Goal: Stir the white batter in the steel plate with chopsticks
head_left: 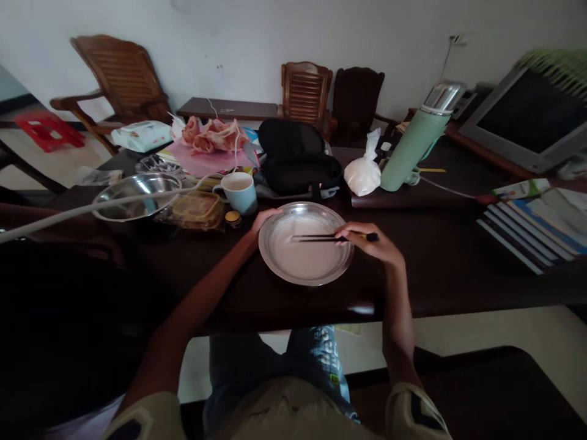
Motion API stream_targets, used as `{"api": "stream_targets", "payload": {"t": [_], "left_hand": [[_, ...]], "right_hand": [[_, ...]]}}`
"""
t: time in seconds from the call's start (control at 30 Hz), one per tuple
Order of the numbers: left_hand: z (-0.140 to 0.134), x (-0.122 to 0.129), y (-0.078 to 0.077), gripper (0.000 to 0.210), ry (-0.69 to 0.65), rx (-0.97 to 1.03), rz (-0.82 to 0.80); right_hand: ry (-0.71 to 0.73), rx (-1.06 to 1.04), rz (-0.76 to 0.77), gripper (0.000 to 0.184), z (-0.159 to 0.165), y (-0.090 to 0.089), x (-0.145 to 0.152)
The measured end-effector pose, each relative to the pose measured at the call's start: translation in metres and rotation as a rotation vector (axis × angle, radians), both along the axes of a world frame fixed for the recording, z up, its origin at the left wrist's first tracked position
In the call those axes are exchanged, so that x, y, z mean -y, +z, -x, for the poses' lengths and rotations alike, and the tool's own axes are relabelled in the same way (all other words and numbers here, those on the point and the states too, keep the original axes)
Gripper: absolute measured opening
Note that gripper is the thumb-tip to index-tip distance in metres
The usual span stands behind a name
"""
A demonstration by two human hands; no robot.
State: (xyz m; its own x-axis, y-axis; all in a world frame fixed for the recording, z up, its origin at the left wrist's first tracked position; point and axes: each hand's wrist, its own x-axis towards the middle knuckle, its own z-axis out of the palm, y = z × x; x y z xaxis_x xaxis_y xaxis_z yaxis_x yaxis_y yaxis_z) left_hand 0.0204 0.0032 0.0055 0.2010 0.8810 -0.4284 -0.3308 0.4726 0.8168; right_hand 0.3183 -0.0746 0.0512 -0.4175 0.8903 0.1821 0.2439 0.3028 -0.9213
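Observation:
A wide metal bowl (pixel 270 264) stands on the dark table in front of me, with a pale, milky mixture (pixel 305 261) in it. My left hand (pixel 263 222) grips the bowl's left rim, its fingers partly hidden. Over the right rim, my right hand (pixel 372 243) is closed around a pair of dark chopsticks (pixel 314 238). Their tips point left and reach the mixture near the middle of the bowl. Just beyond my left hand are a pale mug (pixel 243 194) and a small jar with a gold lid (pixel 233 218).
Left of the mug are a metal basin (pixel 103 208) and a plastic food package (pixel 195 211), with a grey cable (pixel 137 198) crossing over. Behind lies an open black case (pixel 298 162). A tied bag of white powder (pixel 362 176), a green thermos (pixel 410 150) and stacked books (pixel 527 235) stand rightward.

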Motion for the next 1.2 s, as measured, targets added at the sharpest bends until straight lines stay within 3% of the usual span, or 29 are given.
{"api": "stream_targets", "payload": {"t": [0.1, 0.27, 0.33, 0.43, 0.5, 0.57, 0.63, 0.73, 0.8, 0.97, 1.1, 1.2], "left_hand": [[0.000, 0.001, 0.000, 0.028, -0.013, 0.013, -0.003], [0.001, -0.002, -0.003, 0.027, -0.024, 0.020, -0.004], [0.002, -0.003, -0.005, 0.024, -0.024, 0.022, -0.011], [0.002, -0.002, -0.005, 0.022, -0.030, 0.033, -0.017], [0.002, -0.001, -0.003, 0.025, -0.032, 0.038, -0.008], [0.002, 0.000, -0.002, 0.027, -0.021, 0.027, 0.005], [0.002, 0.000, -0.001, 0.027, -0.012, 0.013, 0.012], [0.002, 0.000, 0.000, 0.028, -0.010, -0.004, 0.017], [0.001, 0.000, 0.001, 0.028, -0.003, -0.024, 0.029], [0.000, 0.001, 0.003, 0.025, 0.007, -0.027, 0.008], [0.001, 0.001, 0.001, 0.027, -0.006, 0.004, -0.011], [0.002, -0.001, -0.001, 0.027, -0.028, 0.016, -0.002]], "right_hand": [[-0.167, 0.031, -0.050, 0.027, -0.012, 0.002, 0.002], [0.100, 0.087, 0.030, 0.030, -0.007, 0.004, 0.000], [0.060, 0.100, -0.054, 0.029, 0.001, 0.003, -0.002], [-0.129, 0.094, -0.125, 0.028, -0.005, 0.002, -0.001], [-0.094, 0.090, -0.051, 0.029, -0.012, 0.003, 0.002], [0.036, 0.104, 0.014, 0.030, -0.013, 0.005, 0.004], [0.094, 0.123, -0.016, 0.029, -0.008, 0.006, 0.003], [-0.048, 0.126, -0.125, 0.025, -0.007, 0.006, 0.003], [-0.122, 0.112, -0.110, 0.025, -0.013, 0.006, 0.004], [0.071, 0.118, -0.020, 0.026, -0.012, 0.006, 0.005], [-0.074, 0.089, -0.147, 0.020, -0.011, 0.006, 0.005], [-0.063, 0.080, -0.073, 0.022, -0.020, 0.008, 0.009]]}}
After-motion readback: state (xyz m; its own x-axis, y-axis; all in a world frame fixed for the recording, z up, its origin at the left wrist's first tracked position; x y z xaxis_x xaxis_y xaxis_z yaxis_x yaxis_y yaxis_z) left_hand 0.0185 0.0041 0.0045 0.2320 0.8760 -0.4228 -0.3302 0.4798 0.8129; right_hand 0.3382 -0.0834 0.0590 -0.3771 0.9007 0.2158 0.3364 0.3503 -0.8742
